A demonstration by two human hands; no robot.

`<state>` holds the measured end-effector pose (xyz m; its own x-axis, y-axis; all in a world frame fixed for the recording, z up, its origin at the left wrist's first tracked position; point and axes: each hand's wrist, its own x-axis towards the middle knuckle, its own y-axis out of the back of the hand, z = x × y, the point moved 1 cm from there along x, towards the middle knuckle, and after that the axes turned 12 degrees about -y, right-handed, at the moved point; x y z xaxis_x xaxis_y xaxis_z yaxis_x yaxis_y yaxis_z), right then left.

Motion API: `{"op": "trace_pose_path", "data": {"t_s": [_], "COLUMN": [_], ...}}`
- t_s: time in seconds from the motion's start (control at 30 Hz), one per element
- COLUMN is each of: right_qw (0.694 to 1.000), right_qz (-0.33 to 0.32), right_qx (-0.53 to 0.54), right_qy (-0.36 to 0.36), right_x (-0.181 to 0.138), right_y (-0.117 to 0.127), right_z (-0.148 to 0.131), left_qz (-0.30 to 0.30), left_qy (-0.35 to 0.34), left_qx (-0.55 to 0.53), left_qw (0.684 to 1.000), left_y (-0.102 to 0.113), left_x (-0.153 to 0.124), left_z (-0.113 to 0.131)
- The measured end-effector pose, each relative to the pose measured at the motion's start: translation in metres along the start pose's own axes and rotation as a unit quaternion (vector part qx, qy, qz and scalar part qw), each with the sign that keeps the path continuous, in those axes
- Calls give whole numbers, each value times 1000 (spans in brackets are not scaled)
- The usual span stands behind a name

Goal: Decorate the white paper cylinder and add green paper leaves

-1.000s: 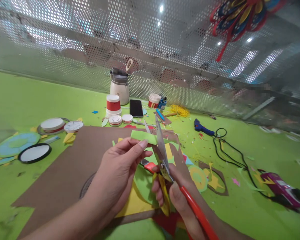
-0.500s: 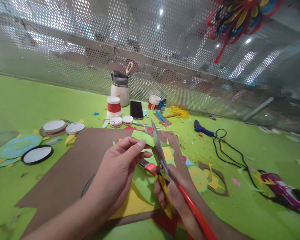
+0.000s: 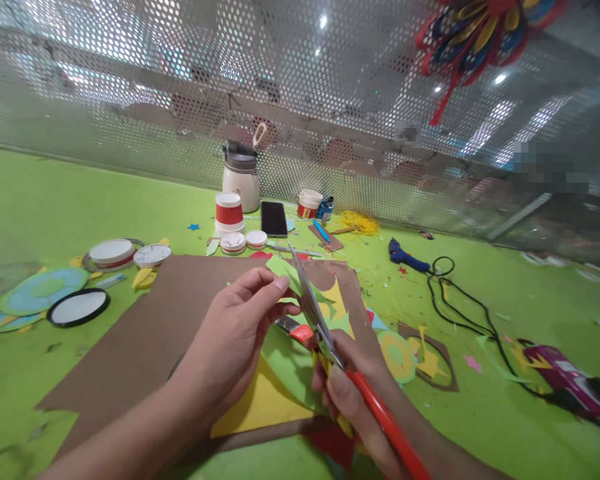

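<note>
A black-rimmed white disc point(image 3: 79, 308) lies on the desk point(image 3: 145, 193) at frame left. Left of centre, the left hand point(image 3: 235, 340) has its grip pinched on green paper point(image 3: 281, 268) at mid-frame. Scissors point(image 3: 314, 312) stand at the paper's right edge; lower right of centre, the right hand point(image 3: 353, 377) wraps its grip around their handles. Further right lies a blue glue gun point(image 3: 407, 257).

Bare forearms point(image 3: 135, 420), bare fingers point(image 3: 266, 295)
</note>
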<state>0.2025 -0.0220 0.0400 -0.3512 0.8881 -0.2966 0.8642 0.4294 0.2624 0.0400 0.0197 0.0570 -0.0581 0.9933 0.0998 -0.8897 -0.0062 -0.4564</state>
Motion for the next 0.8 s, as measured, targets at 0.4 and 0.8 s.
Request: {"op": "trace_pose_path", "data": {"t_s": [0.4,0.8], "right_qw": [999,997], "right_qz": [9,23], "right_qx": [-32,-69], "right_qy": [38,36], "right_x": [-1,-2], "right_y": [3,6], "right_z": [-2,-4], "left_qz": [-70,-77], "left_qy": [-35,-13], "left_qx": [100,80], "left_qw": [992,994], "left_y": [12,9], "left_x": [6,8], "left_z": [4,8]}}
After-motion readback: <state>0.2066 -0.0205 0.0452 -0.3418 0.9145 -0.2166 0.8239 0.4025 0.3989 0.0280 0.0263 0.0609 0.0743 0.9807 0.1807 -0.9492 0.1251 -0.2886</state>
